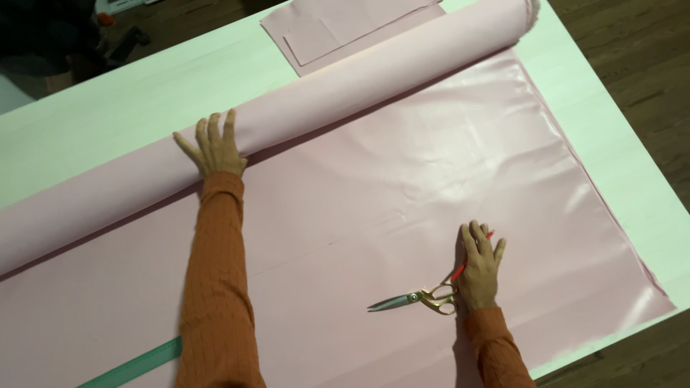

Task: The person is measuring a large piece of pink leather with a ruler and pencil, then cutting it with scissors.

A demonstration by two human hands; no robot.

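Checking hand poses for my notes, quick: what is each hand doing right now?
Left hand: open, fingers spread, flat on the pink fabric roll.
Right hand: open, flat on the pink fabric sheet, over a red pencil, beside the gold-handled scissors.

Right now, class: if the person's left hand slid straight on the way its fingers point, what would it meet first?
The left hand already lies on the pink fabric roll; past it, probably bare pale green table.

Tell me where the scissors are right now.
In the head view, the gold-handled scissors lie on the unrolled pink fabric, lower right of centre, handles against the right hand, blades pointing left.
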